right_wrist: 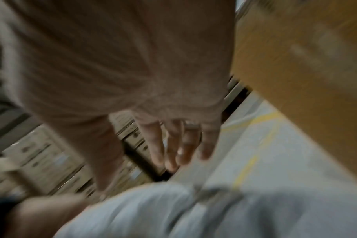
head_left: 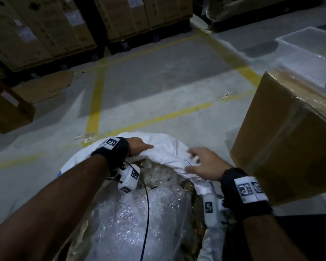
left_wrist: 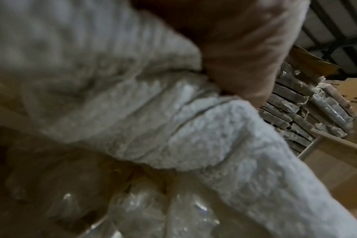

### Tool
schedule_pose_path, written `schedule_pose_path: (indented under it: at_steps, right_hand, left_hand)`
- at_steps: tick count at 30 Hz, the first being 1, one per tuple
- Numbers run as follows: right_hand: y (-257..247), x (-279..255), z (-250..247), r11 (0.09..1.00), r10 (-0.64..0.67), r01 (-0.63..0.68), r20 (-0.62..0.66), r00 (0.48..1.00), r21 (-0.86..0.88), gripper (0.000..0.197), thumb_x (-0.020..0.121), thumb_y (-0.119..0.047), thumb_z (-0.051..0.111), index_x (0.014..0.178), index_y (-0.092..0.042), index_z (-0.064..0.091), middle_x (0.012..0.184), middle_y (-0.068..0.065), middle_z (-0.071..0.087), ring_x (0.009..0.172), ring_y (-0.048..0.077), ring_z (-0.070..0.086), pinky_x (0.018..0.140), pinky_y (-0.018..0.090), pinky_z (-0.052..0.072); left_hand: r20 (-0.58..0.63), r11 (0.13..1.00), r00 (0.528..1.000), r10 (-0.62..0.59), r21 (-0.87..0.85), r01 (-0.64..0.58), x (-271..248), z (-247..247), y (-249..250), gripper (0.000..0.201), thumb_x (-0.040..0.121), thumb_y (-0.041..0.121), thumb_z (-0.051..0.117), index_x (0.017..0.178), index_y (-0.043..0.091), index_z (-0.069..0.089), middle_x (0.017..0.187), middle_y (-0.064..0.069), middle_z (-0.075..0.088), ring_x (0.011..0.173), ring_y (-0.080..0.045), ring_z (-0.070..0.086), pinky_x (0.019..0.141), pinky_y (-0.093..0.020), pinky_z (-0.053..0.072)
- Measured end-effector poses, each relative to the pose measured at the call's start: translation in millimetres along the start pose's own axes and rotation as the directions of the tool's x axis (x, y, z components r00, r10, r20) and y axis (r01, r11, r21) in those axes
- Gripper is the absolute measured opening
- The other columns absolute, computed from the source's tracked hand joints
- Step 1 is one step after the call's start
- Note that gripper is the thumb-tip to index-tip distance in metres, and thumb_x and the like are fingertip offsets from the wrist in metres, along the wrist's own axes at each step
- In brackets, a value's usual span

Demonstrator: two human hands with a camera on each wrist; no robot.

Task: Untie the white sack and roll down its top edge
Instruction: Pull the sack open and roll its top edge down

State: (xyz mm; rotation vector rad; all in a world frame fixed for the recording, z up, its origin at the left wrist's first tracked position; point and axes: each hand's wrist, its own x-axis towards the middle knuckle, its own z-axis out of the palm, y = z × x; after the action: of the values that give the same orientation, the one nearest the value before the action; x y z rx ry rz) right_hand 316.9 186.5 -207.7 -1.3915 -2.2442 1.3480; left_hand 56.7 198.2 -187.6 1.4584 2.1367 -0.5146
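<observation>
Now white sack point(head_left: 169, 147) open, both hands at far rim

White sack point(head_left: 169, 147) open, bubble wrap point(head_left: 139, 213) exposed; left hand point(head_left: 139, 147) grips rim, right hand point(head_left: 203, 164) spread above it.

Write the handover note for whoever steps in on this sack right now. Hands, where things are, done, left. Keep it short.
Left hand: on the far-left part of the white sack's rim; the left wrist view shows it gripping a bunched fold of the cloth.
Right hand: fingers spread and relaxed just above the rim on the right, holding nothing.
Sack: stands on the floor in front, beside a wrapped cardboard box on the right. Its mouth is open and bubble wrap shows inside.
Done: the sack is untied, no tie visible on it.
Left: the far rim is still bunched up; take hold with the right hand and roll the edge down all round.
</observation>
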Motion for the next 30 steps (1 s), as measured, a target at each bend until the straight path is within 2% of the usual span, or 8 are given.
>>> schedule_pose_path:
  at_steps: [3,5,9,12,18,21,25,30]
  right_hand:
    - [-33.1,16.7,34.4,0.947,-0.276,0.247,-0.129,0.952,-0.204,0.051,0.079,-0.031,0.07,0.123,-0.01,0.056,0.119,0.011,0.055,0.111,0.027,0.052,0.098,0.032,0.038]
    - [-37.6,24.3,55.6,0.879,-0.343,0.277,-0.111,0.933,-0.389,0.037,0.084,-0.024,0.062,0.117,-0.008,0.056,0.117,0.013,0.057,0.11,0.029,0.051,0.096,0.035,0.04]
    - [-35.3,33.8,60.5,0.846,-0.31,0.21,-0.131,0.942,-0.491,0.027,0.082,-0.005,0.052,0.106,-0.009,0.061,0.108,0.013,0.064,0.102,0.032,0.058,0.087,0.033,0.044]
    - [-34.3,36.7,51.8,0.879,-0.325,0.259,-0.106,0.94,-0.401,0.027,0.081,-0.007,0.052,0.104,-0.01,0.066,0.106,0.014,0.068,0.1,0.033,0.061,0.085,0.033,0.046]
    - [-50.2,35.8,37.4,0.783,-0.267,0.275,0.097,0.959,-0.557,0.02,0.086,-0.012,0.05,0.104,-0.009,0.057,0.107,0.016,0.065,0.1,0.033,0.06,0.077,0.033,0.045]
    - [-59.1,36.1,33.6,0.711,-0.236,0.296,0.179,0.955,-0.639,0.011,0.088,-0.021,0.054,0.096,-0.014,0.049,0.11,0.015,0.062,0.1,0.03,0.059,0.072,0.029,0.041]
    - [-75.4,32.7,38.8,0.671,-0.167,0.234,0.164,0.972,-0.704,0.042,0.087,-0.046,0.059,0.107,-0.01,0.052,0.112,0.012,0.06,0.104,0.029,0.056,0.078,0.032,0.042]
    - [-89.4,35.9,55.3,0.612,-0.302,0.238,0.055,0.952,-0.754,0.045,0.084,-0.042,0.063,0.109,-0.009,0.048,0.111,0.01,0.059,0.108,0.03,0.053,0.082,0.036,0.044]
  left_hand:
    - [-0.019,0.999,1.0,-0.018,-0.035,0.017,-4.5,-1.6,3.7,0.06,0.093,0.052,0.043,0.123,0.003,0.059,0.129,-0.016,0.058,0.119,-0.03,0.053,0.096,-0.031,0.04]
    - [-0.052,0.999,0.999,0.002,-0.034,-0.004,-11.7,-1.8,6.2,0.059,0.094,0.05,0.043,0.123,0.001,0.058,0.127,-0.016,0.059,0.119,-0.03,0.054,0.095,-0.03,0.04]
    - [-0.149,0.987,0.983,0.107,-0.102,-0.123,-39.0,2.2,4.7,0.047,0.097,0.045,0.041,0.12,0.008,0.057,0.123,-0.014,0.061,0.113,-0.029,0.055,0.095,-0.032,0.037]
    - [-0.349,0.984,0.923,0.164,-0.006,-0.177,-82.6,-2.7,-17.5,0.035,0.089,0.051,0.051,0.114,0.026,0.049,0.113,0.004,0.064,0.109,-0.022,0.055,0.093,-0.037,0.032]
    - [-0.404,0.991,0.906,0.125,0.096,-0.094,-143.6,32.2,-80.5,0.03,0.087,0.048,0.054,0.112,0.033,0.051,0.118,0.006,0.053,0.114,-0.02,0.048,0.091,-0.036,0.033]
    - [-0.513,0.994,0.851,0.108,0.066,-0.087,-150.6,62.2,-97.8,0.028,0.088,0.044,0.055,0.115,0.036,0.052,0.123,0.01,0.05,0.114,-0.018,0.048,0.088,-0.034,0.034]
    - [-0.658,0.996,0.748,0.087,0.031,-0.088,-158.9,95.9,-113.3,0.046,0.07,0.031,0.079,0.109,0.035,0.055,0.107,0.006,0.063,0.093,-0.025,0.062,0.07,-0.039,0.045]
    - [-0.751,0.995,0.653,0.093,0.085,-0.045,-170.1,121.5,-125.2,0.066,0.053,0.024,0.087,0.108,0.033,0.051,0.102,0.004,0.065,0.086,-0.023,0.066,0.062,-0.036,0.052]
